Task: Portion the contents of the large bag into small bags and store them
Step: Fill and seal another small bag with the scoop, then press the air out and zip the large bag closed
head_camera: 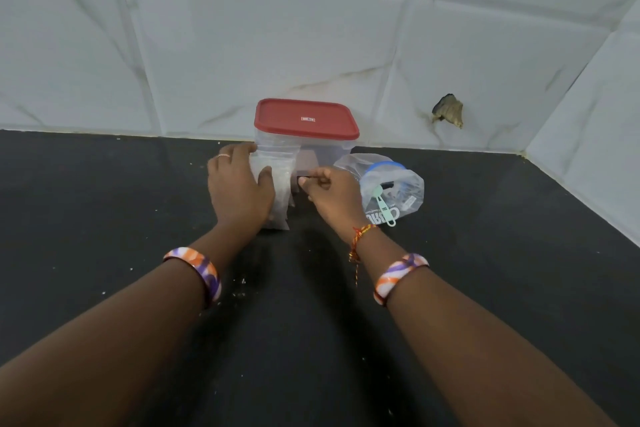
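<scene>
On the dark desk point(104, 218), close to its far edge where it meets the white tiled wall point(242, 45), a small clear bag point(277, 180) holding a pale, whitish filling stands upright. The left hand point(239, 187) wraps around this small bag from its left side, the fingers point(239, 149) curled over the upper back of it and the thumb pressed against its front, so the hand is clamped on the bag. The right hand point(332, 194) is just to the right of it, fingers bent and pinched on the bag's upper right edge. Directly behind the small bag, touching or nearly touching the wall, sits a clear plastic container point(322, 156) with a red lid point(304, 120) closed on top. To the right of the container, near the right hand, lies the large bag point(398, 184), crumpled and clear with some printing on it, and a pale green scoop point(384, 208) rests against its front. Both forearms carry orange, purple and white bangles, and a red thread is tied at the right wrist. Pale specks are scattered on the desk between the arms.
</scene>
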`<control>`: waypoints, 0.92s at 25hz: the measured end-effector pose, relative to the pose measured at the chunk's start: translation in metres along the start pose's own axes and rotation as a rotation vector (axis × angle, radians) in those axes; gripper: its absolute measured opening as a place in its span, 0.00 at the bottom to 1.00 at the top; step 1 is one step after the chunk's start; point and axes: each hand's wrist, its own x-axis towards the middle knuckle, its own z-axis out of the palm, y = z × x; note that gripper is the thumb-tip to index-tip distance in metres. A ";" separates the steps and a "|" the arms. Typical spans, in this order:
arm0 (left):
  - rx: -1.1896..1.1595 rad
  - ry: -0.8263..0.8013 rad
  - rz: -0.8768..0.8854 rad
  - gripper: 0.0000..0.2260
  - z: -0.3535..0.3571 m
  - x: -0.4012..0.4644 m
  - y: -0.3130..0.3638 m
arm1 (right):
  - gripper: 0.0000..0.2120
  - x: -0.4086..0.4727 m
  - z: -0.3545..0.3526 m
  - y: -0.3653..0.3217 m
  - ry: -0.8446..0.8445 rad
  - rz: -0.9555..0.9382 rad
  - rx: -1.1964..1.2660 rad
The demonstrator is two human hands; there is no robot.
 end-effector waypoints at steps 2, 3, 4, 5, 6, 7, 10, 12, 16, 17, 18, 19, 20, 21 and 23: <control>-0.011 0.076 0.232 0.16 0.006 -0.013 0.018 | 0.08 -0.016 -0.021 0.009 0.146 -0.154 -0.061; -0.068 0.082 0.374 0.16 0.011 -0.019 0.027 | 0.07 -0.024 -0.033 0.014 0.241 -0.232 -0.101; -0.142 0.050 0.482 0.15 0.018 -0.025 0.037 | 0.05 -0.031 -0.045 0.021 0.333 -0.277 -0.145; -0.214 -0.037 0.533 0.15 0.026 -0.030 0.046 | 0.04 -0.036 -0.057 0.029 0.412 -0.270 -0.193; -0.256 -0.162 0.503 0.16 0.033 -0.035 0.056 | 0.05 -0.040 -0.067 0.039 0.474 -0.211 -0.242; -0.267 -0.285 0.426 0.19 0.041 -0.040 0.064 | 0.06 -0.042 -0.077 0.048 0.505 -0.107 -0.295; -0.216 -0.467 0.122 0.29 0.067 -0.046 0.075 | 0.11 -0.045 -0.090 0.069 0.379 0.200 -0.424; -0.219 -0.500 0.027 0.28 0.083 -0.043 0.073 | 0.11 -0.043 -0.092 0.070 0.298 0.271 -0.439; -0.270 -0.493 0.003 0.20 0.093 -0.037 0.073 | 0.07 -0.038 -0.089 0.069 0.278 0.287 -0.490; -0.273 -0.482 0.017 0.19 0.094 -0.036 0.073 | 0.08 -0.038 -0.089 0.070 0.278 0.278 -0.489; -0.271 -0.477 0.030 0.17 0.096 -0.034 0.074 | 0.08 -0.039 -0.092 0.072 0.277 0.268 -0.474; -0.278 -0.475 0.035 0.15 0.096 -0.033 0.075 | 0.08 -0.039 -0.095 0.073 0.275 0.255 -0.439; -0.286 -0.483 0.018 0.13 0.096 -0.032 0.078 | 0.08 -0.040 -0.101 0.074 0.266 0.240 -0.383; -0.298 -0.486 -0.002 0.13 0.097 -0.031 0.081 | 0.08 -0.042 -0.108 0.075 0.253 0.225 -0.311; -0.327 -0.495 -0.050 0.14 0.101 -0.029 0.086 | 0.09 -0.048 -0.122 0.077 0.258 0.223 -0.128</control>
